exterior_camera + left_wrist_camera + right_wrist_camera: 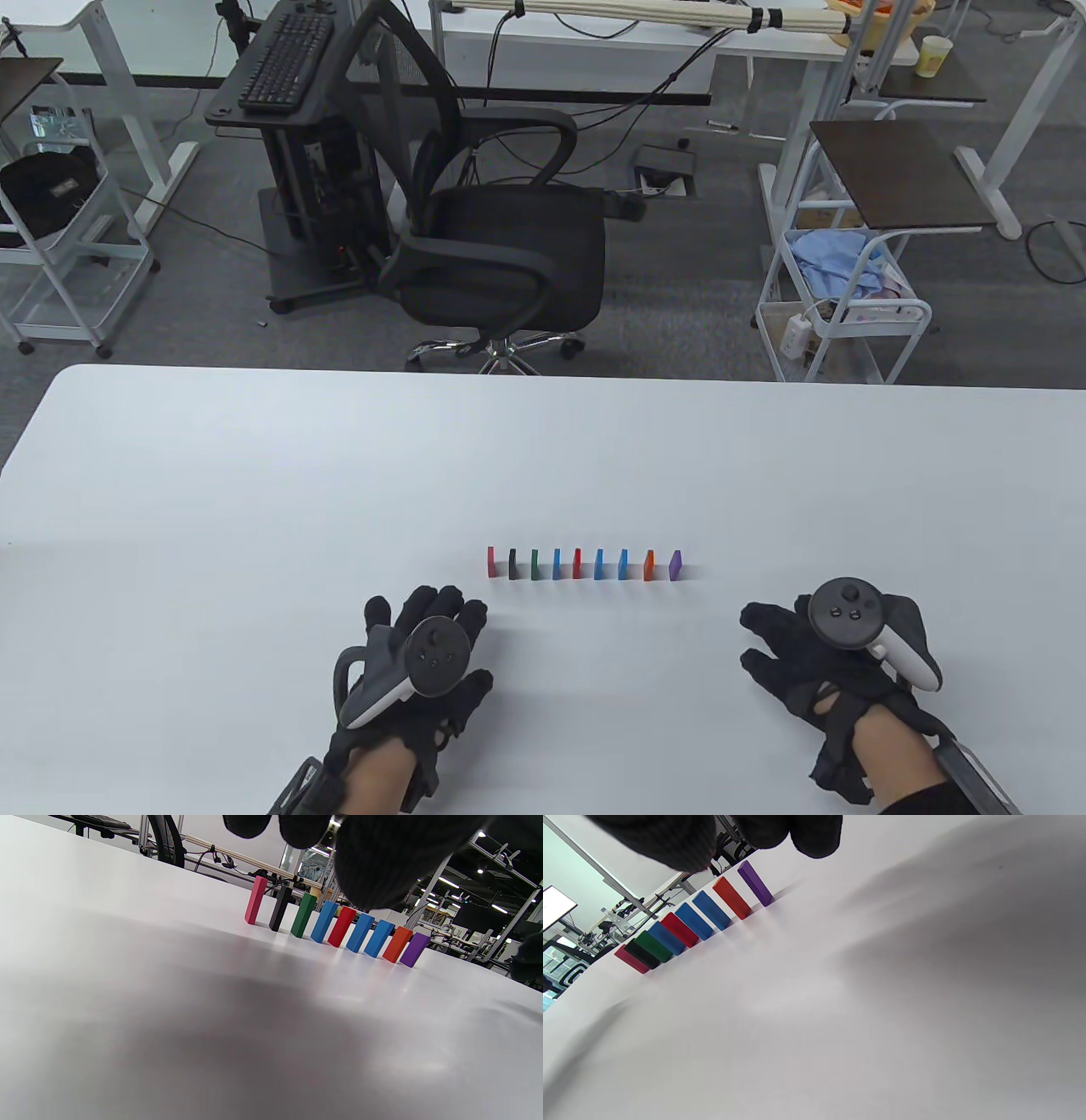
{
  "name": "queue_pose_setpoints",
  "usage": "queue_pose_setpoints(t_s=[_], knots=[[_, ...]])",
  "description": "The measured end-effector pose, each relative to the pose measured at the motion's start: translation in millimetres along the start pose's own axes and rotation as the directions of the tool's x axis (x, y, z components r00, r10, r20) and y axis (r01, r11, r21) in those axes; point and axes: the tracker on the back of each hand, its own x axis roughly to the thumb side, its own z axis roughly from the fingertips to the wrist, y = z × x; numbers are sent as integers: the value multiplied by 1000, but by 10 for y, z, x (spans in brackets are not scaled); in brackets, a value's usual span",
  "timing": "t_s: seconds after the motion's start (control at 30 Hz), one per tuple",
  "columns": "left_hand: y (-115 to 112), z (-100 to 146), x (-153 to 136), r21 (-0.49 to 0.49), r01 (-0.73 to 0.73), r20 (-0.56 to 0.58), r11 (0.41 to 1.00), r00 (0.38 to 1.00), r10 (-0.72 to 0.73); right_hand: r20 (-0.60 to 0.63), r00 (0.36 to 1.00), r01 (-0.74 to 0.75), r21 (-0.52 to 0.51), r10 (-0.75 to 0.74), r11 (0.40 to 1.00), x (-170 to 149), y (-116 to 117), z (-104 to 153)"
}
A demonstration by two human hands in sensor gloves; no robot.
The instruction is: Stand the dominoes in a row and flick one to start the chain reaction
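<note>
Several coloured dominoes stand upright in a straight row (585, 564) on the white table (254, 475), running from a pink one (491, 561) on the left to a purple one (675, 564) on the right. The same row shows in the left wrist view, pink domino (256, 900) first and purple domino (414, 949) last, and in the right wrist view as a slanted line ending at the purple domino (755, 883). My left hand (428, 620) rests flat on the table, just in front of the row's left end. My right hand (776, 637) lies flat to the right of the row. Neither hand holds anything.
A black office chair (501, 246) stands beyond the table's far edge. A white trolley (840, 314) is at the far right, a keyboard stand (280, 76) at the far left.
</note>
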Motion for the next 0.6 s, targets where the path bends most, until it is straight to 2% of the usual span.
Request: queue_pose_setpoints(t_s=[0.23, 0.6], knots=[[-8, -4, -4, -4, -10, 11, 1000, 1000, 10, -41, 997, 57, -6, -57, 998, 117, -60, -362], [-3, -4, -46, -12, -28, 11, 1000, 1000, 28, -135, 986, 87, -54, -93, 995, 92, -118, -735]])
